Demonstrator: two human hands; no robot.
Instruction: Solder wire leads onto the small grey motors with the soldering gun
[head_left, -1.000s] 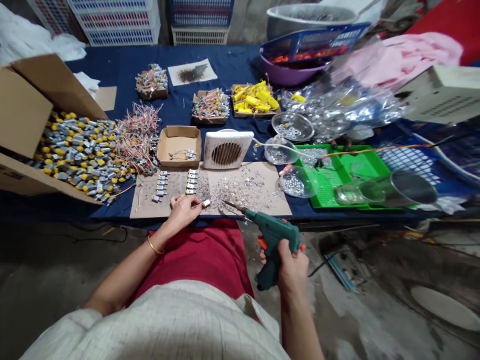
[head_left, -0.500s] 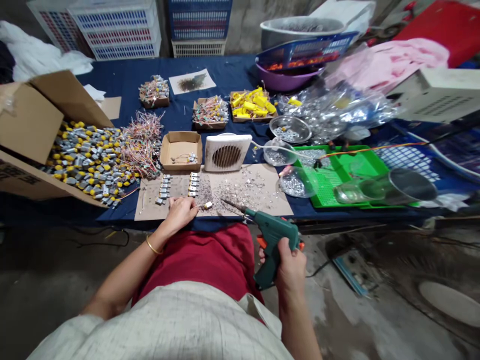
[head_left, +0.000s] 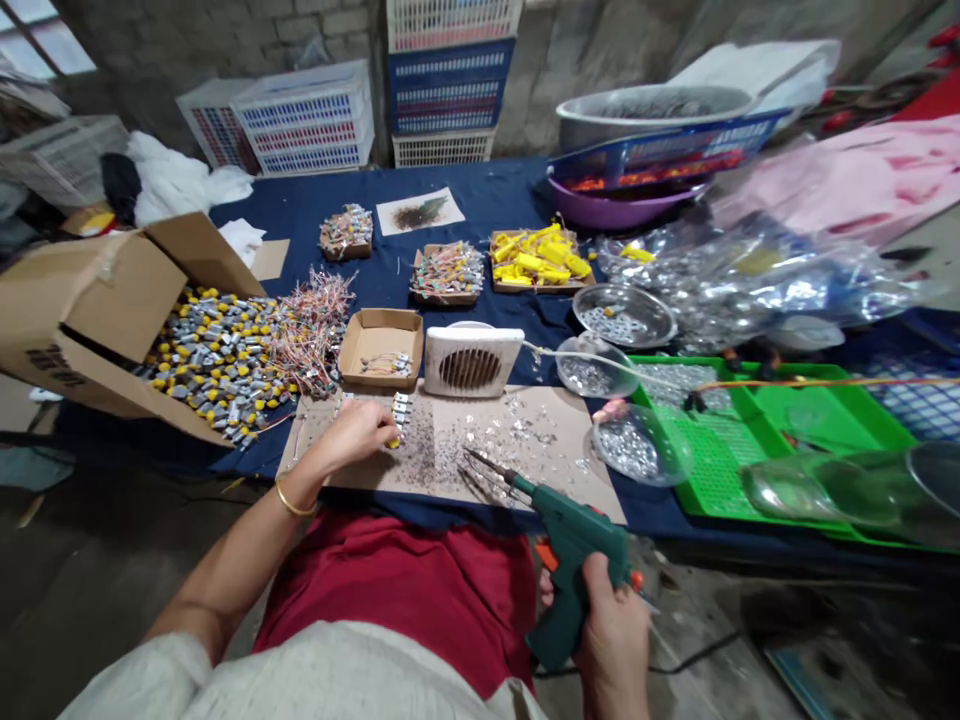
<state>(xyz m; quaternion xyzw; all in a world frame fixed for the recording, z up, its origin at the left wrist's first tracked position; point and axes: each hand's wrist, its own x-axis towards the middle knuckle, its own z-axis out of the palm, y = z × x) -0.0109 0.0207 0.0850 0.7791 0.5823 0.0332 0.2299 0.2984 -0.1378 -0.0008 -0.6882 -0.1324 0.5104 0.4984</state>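
My left hand [head_left: 358,436] is closed over the cardboard sheet [head_left: 495,450], its fingertips pinched at a small motor [head_left: 392,442] with a yellow end. The fingers hide most of this motor. Just beyond the fingertips, silver motors [head_left: 401,409] lie in a short column. In my right hand [head_left: 611,625] is a green soldering gun [head_left: 577,545] with an orange trigger. Its tip points left over the sheet, among scattered bits of solder. A dirty white fan [head_left: 475,362] stands behind the sheet, beside an open cardboard tray [head_left: 381,347] holding a few wired motors.
At left, a tipped cardboard box [head_left: 97,310] spills motors beside a heap of wires [head_left: 311,325]. To the right are bowls of small metal parts [head_left: 630,447], a green tray [head_left: 712,455] and a clear plastic cup [head_left: 825,485]. Yellow parts [head_left: 540,255] fill another tray behind.
My left hand has moved away from the near edge to the motor column, and the motor with a wire no longer lies out right of it. The soldering gun stays in my right hand. The view has shifted.
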